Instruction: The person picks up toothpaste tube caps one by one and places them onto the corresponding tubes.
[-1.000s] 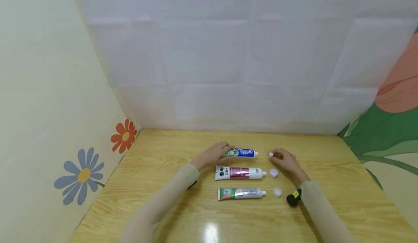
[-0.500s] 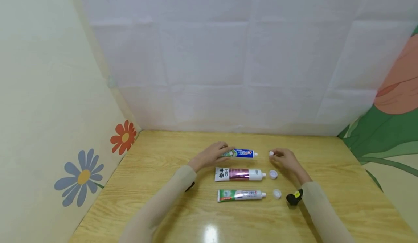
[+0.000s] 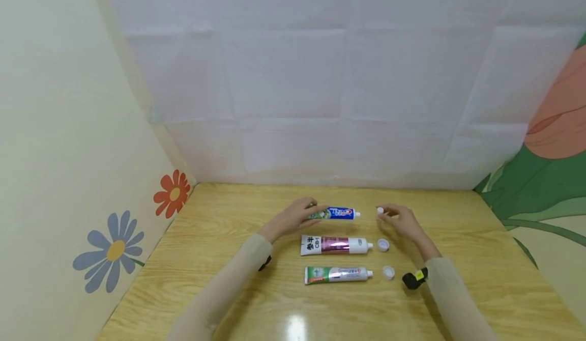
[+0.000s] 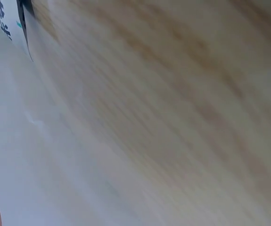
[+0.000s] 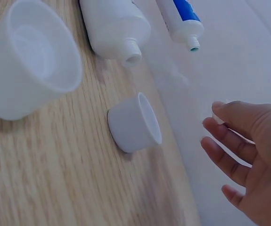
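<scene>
Wooden table (image 3: pixel 480 249) with visible grain, its far edge meeting a white sheet (image 3: pixel 329 86) that spans the back, marked by a grid of fold creases. On the left, a cream wall (image 3: pixel 55 102) bears a blue-grey flower (image 3: pixel 115 250) and, nearer the back corner, a smaller red flower (image 3: pixel 174 194), both with yellow centres. On the right, a coral bloom (image 3: pixel 556 119) tops green leaves (image 3: pixel 549 188). A bright reflection (image 3: pixel 295 327) shines at the table's front
</scene>
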`<state>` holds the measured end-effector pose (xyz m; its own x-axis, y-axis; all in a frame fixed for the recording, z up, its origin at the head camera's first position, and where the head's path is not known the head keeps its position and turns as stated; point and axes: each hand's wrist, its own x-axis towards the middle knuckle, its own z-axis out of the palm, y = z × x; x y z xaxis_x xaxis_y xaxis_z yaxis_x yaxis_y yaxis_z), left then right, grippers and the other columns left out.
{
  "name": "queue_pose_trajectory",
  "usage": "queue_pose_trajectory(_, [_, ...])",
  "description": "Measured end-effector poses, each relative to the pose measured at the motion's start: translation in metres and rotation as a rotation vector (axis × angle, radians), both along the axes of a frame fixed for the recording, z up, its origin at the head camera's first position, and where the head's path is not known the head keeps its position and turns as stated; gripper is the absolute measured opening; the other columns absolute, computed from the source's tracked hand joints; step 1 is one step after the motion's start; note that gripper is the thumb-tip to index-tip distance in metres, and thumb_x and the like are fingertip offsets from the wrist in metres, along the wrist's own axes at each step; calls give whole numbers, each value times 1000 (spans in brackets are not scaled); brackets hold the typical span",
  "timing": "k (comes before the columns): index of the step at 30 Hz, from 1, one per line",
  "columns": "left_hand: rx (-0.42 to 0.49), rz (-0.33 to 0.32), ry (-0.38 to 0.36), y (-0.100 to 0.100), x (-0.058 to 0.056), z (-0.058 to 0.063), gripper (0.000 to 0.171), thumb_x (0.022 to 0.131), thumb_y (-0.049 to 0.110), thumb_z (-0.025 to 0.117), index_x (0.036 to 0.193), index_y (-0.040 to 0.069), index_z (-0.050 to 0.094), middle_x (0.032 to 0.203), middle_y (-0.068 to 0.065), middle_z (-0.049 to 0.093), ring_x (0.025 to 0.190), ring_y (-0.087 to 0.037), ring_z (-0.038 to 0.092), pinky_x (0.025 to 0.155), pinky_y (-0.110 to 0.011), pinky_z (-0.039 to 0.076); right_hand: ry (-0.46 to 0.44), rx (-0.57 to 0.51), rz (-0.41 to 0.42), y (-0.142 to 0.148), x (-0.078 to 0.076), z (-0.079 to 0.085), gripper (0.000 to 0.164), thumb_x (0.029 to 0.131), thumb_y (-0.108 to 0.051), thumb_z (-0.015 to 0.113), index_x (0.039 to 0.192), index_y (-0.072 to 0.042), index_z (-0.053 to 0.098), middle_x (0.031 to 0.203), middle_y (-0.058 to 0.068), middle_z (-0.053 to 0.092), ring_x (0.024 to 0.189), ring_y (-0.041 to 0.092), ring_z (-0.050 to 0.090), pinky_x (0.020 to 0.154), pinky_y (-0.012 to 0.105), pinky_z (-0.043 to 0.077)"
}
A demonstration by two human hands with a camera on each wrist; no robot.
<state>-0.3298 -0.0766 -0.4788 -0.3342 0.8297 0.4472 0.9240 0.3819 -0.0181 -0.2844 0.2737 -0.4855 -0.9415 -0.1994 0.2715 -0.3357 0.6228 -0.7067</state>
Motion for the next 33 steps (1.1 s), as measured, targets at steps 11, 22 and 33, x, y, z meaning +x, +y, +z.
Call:
queue_pose_trajectory(11, [83,-50,93,-3,-3,6,55,82,17,70,133,12,50,105,-10,55,85,-14,49,77,-26,45,103,-18,2,-2,6,11,31,90,-17,60,116,1,62,108,20,62,92,35,59,72,42,51])
queue_pose_trajectory(22, [80,-32,138,-9,3,14,54,83,18,69,133,16,49,108,-10,55,90,-17,52,80,-30,46,101,-16,29,-5,13,19,30,89,-15,62,117,-2,62,109,17,62,93,33,59,72,43,50])
queue_pose_trajectory(33, [83,-27,236,-11,11,22,45,91,27,59,133,16,49,109,-11,56,92,-18,54,80,-30,48,121,-13,-9,-3,20,24,34,87,-15,65,117,-1,61,104,16,63,89,32,60,71,42,51])
